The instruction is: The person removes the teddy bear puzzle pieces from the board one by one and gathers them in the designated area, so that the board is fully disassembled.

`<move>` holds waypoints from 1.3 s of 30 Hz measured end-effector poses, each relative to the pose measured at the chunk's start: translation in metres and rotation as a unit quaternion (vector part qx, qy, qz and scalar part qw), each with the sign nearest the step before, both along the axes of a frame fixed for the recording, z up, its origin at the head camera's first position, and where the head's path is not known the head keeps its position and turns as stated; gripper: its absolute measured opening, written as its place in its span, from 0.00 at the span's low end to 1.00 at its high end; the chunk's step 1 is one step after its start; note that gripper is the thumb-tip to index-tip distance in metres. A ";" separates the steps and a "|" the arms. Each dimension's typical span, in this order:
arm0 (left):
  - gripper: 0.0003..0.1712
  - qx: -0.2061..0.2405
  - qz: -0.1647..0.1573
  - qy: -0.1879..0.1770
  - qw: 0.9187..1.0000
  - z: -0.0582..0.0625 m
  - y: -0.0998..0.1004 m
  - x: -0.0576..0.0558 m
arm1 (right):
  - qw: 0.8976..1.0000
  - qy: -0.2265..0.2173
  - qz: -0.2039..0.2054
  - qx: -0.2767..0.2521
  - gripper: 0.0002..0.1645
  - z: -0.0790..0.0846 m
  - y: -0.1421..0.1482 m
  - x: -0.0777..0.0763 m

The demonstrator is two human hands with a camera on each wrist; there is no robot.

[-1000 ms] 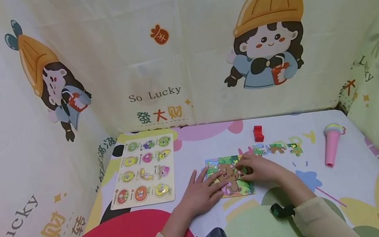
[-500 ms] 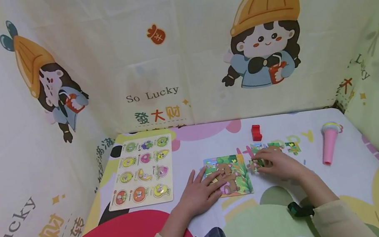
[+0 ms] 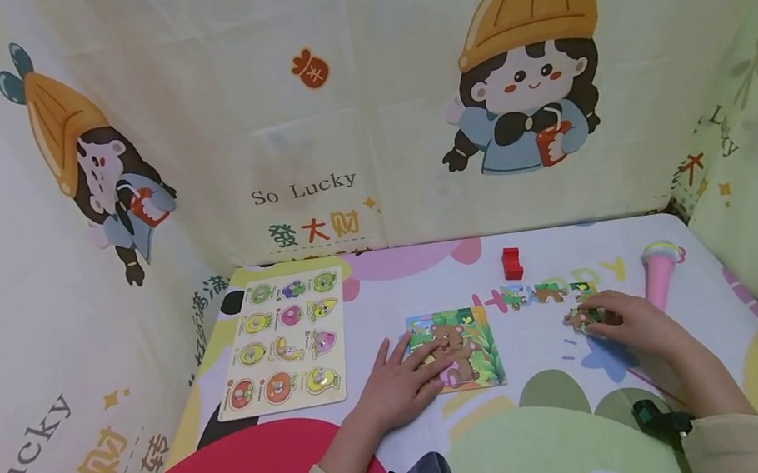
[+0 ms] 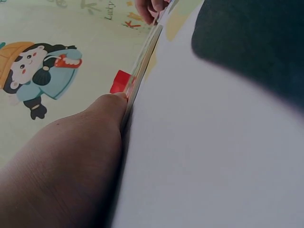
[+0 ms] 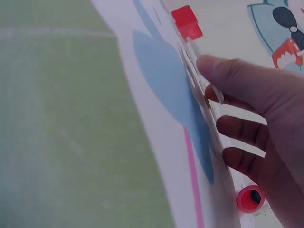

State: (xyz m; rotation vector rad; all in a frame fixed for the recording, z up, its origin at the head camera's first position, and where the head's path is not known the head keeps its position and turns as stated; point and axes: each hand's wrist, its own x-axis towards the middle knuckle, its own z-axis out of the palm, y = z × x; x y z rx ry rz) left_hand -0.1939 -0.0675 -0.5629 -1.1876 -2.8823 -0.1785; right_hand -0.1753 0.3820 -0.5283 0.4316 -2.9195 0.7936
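My left hand (image 3: 397, 390) lies with spread fingers over the left part of a bear jigsaw puzzle (image 3: 479, 350), hiding some of its picture. The thumb (image 4: 111, 107) is at the board's edge in the left wrist view. Between thumb and fingers, my right hand (image 3: 630, 319) pinches a loose puzzle piece (image 3: 576, 319) with green and brown print. In the right wrist view this right hand (image 5: 256, 104) shows the piece edge-on, low over the table. Just behind it lie several other puzzle pieces (image 3: 549, 292) in a row.
A fruit-picture board (image 3: 283, 342) lies at the left. Behind the row of pieces stands a small red block (image 3: 512, 264). A pink toy microphone (image 3: 660, 276) lies right of my right hand. Printed cloth walls (image 3: 393, 99) enclose the table's back and sides.
My right hand has moved right, from the puzzle to beside the row of pieces, carrying a puzzle piece away from the board. My left hand has stayed on the puzzle.
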 end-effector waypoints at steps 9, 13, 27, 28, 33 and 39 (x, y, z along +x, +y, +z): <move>0.29 0.001 0.000 -0.003 1.000 -0.001 0.000 -0.001 | 0.999 0.000 -0.005 0.033 0.20 0.000 0.010 0.001; 0.28 -0.002 0.001 -0.004 1.000 -0.003 0.000 -0.001 | 0.999 0.001 -0.004 0.040 0.20 -0.002 0.011 0.002; 0.29 0.001 -0.001 -0.009 1.000 -0.002 0.001 -0.001 | 0.995 0.061 0.019 0.078 0.11 0.003 -0.005 0.002; 0.29 0.002 0.000 -0.008 1.000 -0.003 0.001 -0.001 | 0.994 0.068 0.024 0.082 0.11 0.005 -0.011 0.001; 0.28 0.006 0.005 -0.005 1.000 -0.006 0.000 -0.003 | 0.994 0.037 0.052 0.093 0.13 0.013 -0.057 -0.016; 0.27 0.015 0.006 -0.005 1.000 -0.007 -0.001 -0.004 | 0.992 -0.028 0.078 0.096 0.21 0.021 -0.125 -0.033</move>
